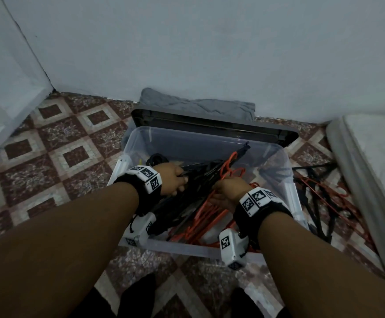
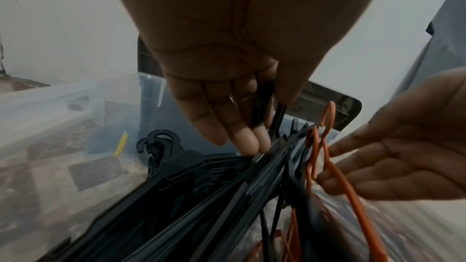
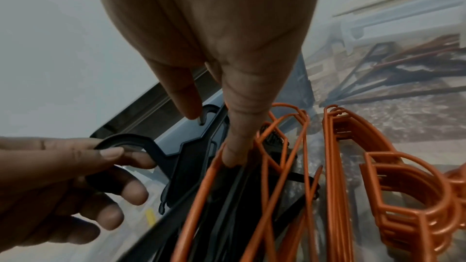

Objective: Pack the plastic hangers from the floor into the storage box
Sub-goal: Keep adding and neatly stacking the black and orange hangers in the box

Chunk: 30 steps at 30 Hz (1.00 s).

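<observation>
A clear storage box stands open on the tiled floor. Inside lies a bundle of black hangers next to a stack of orange hangers. My left hand is inside the box and grips the black hangers near their hooks, thumb and fingers pinching a black bar. One black hook shows in that hand. My right hand reaches in beside it with straight fingers; its forefinger presses into the loop of an orange hanger. More black and orange hangers lie on the floor right of the box.
The dark box lid leans behind the box against the wall, with a folded grey cloth behind it. A white mattress borders the right side. Patterned tiles stretch to the left and in front, toward my feet.
</observation>
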Each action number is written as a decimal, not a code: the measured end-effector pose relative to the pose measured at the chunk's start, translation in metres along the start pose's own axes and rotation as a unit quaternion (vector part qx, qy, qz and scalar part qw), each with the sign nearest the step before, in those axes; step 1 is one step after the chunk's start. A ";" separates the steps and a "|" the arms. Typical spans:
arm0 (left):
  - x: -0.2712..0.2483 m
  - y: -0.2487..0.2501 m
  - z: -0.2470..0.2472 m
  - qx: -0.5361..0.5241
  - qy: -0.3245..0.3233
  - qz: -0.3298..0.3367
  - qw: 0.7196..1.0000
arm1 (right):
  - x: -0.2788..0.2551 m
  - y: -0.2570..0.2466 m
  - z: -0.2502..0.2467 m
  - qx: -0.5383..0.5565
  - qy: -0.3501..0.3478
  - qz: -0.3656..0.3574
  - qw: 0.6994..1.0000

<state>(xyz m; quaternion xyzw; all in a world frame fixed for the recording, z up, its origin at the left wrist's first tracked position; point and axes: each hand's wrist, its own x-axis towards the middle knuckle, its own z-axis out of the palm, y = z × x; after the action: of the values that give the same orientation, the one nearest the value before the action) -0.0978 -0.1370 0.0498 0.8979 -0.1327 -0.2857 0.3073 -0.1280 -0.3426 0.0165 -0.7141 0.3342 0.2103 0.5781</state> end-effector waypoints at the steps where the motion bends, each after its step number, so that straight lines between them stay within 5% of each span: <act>1: -0.001 0.000 -0.002 0.006 0.011 0.004 1.000 | -0.002 -0.002 -0.001 -0.025 -0.014 -0.008 1.000; 9: -0.013 0.014 -0.027 0.094 0.049 0.028 0.994 | -0.007 -0.017 -0.024 -0.246 -0.015 -0.117 0.962; 16: -0.023 0.034 -0.035 0.100 0.126 0.056 0.985 | -0.055 -0.072 -0.060 -0.011 0.055 -0.193 0.980; 23: -0.043 0.070 -0.049 0.076 0.231 0.113 0.963 | -0.113 -0.087 -0.105 0.096 0.133 -0.298 0.940; 26: -0.052 0.092 -0.053 0.076 0.277 0.128 0.949 | -0.124 -0.093 -0.110 0.079 0.140 -0.309 0.937; 30: -0.058 0.118 -0.058 0.083 0.320 0.132 0.934 | -0.121 -0.082 -0.096 -0.093 0.108 -0.304 0.942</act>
<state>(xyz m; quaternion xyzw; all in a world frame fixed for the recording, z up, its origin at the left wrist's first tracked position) -0.1174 -0.1767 0.1864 0.9386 -0.1676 0.0723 0.2927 -0.1599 -0.3979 0.1791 -0.8508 0.1399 -0.0235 0.5060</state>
